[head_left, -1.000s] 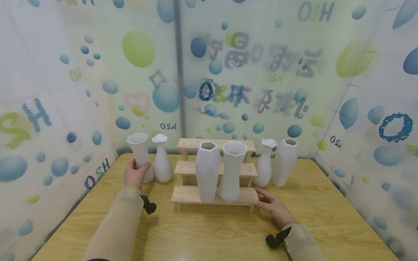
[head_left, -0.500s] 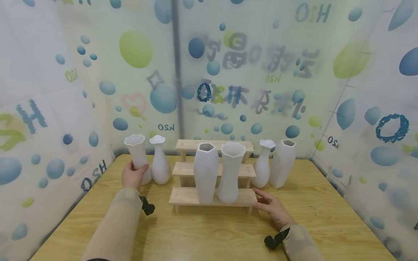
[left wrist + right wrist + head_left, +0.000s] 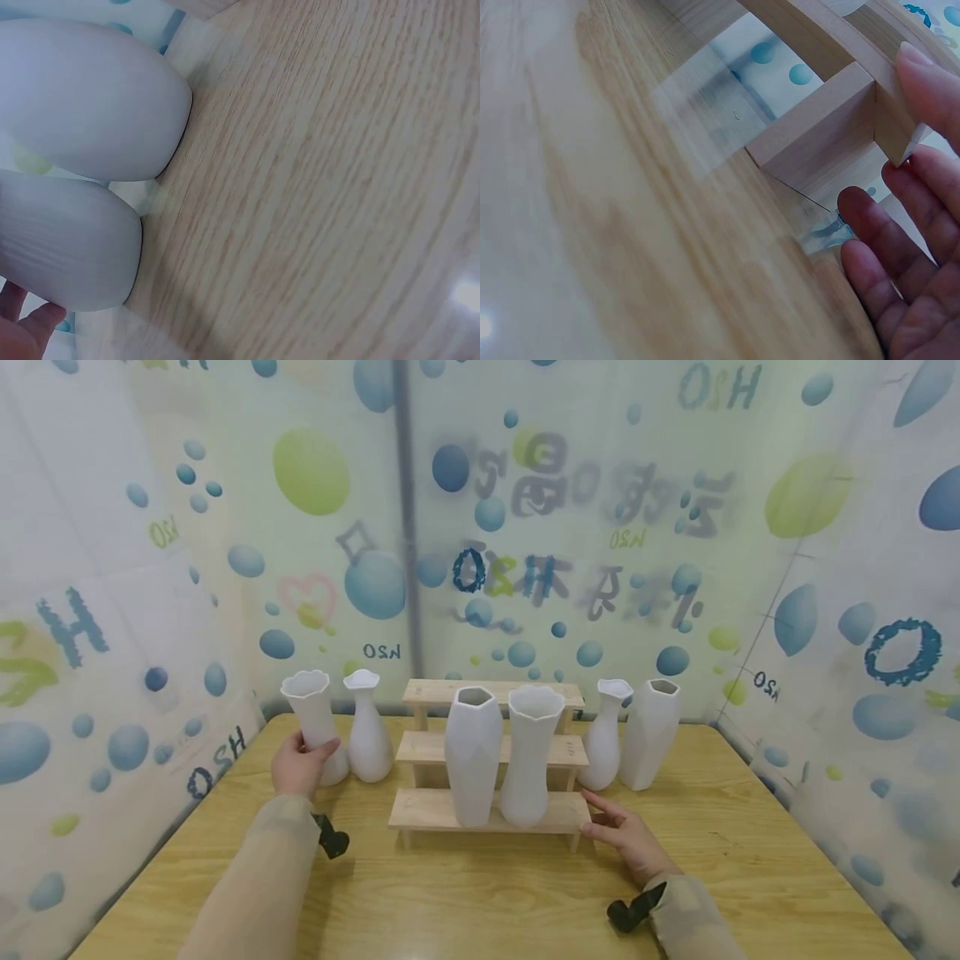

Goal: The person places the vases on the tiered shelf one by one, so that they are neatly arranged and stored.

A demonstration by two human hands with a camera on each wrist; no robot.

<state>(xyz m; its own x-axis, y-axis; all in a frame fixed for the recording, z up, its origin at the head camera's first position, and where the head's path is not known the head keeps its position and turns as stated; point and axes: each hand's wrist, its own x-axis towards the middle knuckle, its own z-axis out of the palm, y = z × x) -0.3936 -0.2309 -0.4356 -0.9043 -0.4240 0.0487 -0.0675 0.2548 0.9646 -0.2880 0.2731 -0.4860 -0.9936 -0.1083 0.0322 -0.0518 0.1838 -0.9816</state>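
Observation:
At the far left of the table, my left hand (image 3: 295, 767) holds a white vase with a scalloped rim (image 3: 322, 722), thumb across its front. The left wrist view shows that vase's lower body (image 3: 75, 240), with fingertips at its side. Close to its right stands a narrow-necked white vase (image 3: 370, 743). My right hand (image 3: 633, 843) grips the right end of the lowest step of a three-step wooden stand (image 3: 423, 810). In the right wrist view, thumb and forefinger meet the step's corner. The lowest step bears a faceted white vase (image 3: 474, 760) and another scalloped vase (image 3: 529, 760).
Right of the stand are a second narrow-necked vase (image 3: 602, 747) and a second faceted vase (image 3: 651, 735). Everything sits on a wood-grain table (image 3: 465, 902). Patterned curtains (image 3: 637, 635) close off the back and both sides.
My left hand has shifted slightly left, and the top of the vase it holds has moved a little left too. The right hand and stand have kept their places; the head view shifted slightly.

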